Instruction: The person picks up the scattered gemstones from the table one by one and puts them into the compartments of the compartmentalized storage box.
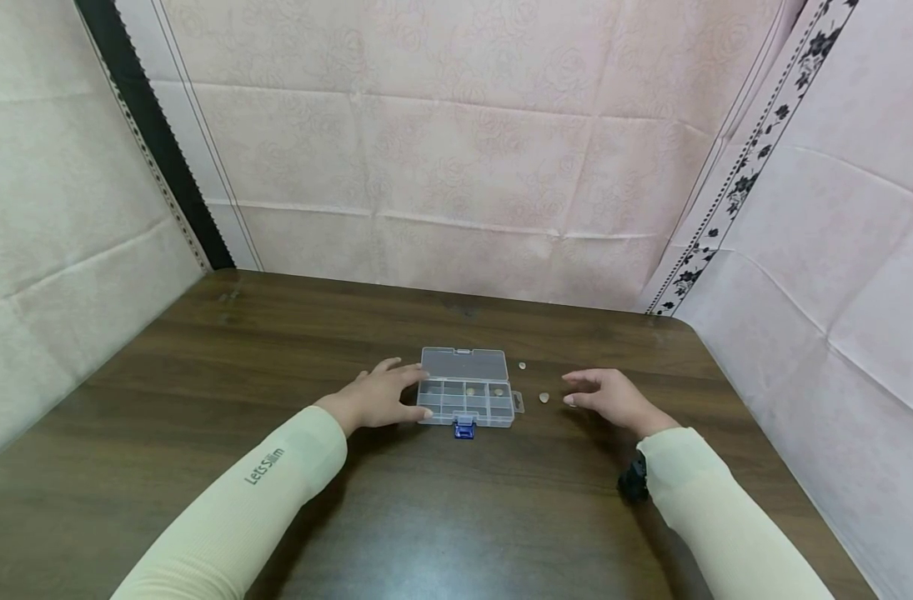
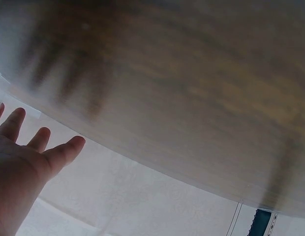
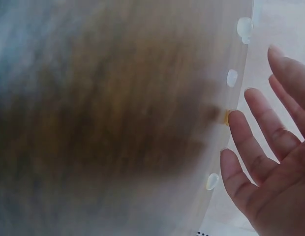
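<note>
A clear plastic compartment box (image 1: 467, 404) lies on the table with its lid (image 1: 464, 364) raised back and a blue latch (image 1: 464, 431) at the front. Small pieces sit in a couple of its compartments. My left hand (image 1: 381, 396) rests at the box's left side, fingers spread and thumb by the front corner. To the right, small pale stone-like pieces lie loose, one (image 1: 544, 397) close to the box and another (image 1: 522, 365) farther back. My right hand (image 1: 609, 396) hovers by them with relaxed fingers. In the right wrist view an amber piece (image 3: 227, 117) shows beside a fingertip.
The brown wooden table (image 1: 441, 517) spreads around the box. Pale patterned cloth (image 1: 464, 167) hangs behind it and at both sides. A black watch-like band (image 1: 634, 479) is on the right wrist.
</note>
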### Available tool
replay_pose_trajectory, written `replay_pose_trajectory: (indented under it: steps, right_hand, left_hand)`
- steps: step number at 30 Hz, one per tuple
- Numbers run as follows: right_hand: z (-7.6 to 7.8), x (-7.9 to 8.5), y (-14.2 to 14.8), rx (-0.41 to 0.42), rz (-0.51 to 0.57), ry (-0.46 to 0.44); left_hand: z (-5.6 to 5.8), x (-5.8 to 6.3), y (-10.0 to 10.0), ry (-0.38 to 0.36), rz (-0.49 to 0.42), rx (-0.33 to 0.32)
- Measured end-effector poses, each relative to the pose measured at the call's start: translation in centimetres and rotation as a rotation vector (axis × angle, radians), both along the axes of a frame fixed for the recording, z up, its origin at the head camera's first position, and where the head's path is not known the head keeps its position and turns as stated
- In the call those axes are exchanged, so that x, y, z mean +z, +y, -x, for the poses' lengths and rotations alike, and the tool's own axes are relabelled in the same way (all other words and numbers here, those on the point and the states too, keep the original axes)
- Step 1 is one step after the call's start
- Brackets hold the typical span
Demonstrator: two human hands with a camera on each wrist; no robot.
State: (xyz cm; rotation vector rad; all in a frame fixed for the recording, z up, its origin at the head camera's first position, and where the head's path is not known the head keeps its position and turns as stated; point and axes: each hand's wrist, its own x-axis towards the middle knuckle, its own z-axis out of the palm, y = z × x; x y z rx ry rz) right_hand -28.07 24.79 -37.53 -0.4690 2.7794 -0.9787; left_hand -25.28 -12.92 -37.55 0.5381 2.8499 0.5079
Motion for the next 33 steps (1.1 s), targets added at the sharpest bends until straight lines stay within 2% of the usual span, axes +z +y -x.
replay_pose_trajectory:
  steps: [11, 20, 33]
  right_hand:
    - [0.18, -0.51, 0.33, -0.001, -0.001, -0.024]
    - [0.53, -0.84, 0.52, 0.024, -0.032, -0.010]
    - [0.68, -0.36, -0.19, 0.056, -0.050, 0.001]
  left_hand:
    - [0.13, -0.23, 0.14, 0.001, 0.002, -0.005]
    - [0.19, -0.20, 0.27, -0.003, 0.002, -0.009]
    - [0.07, -0.06, -0.11, -0.013, -0.019, -0.007]
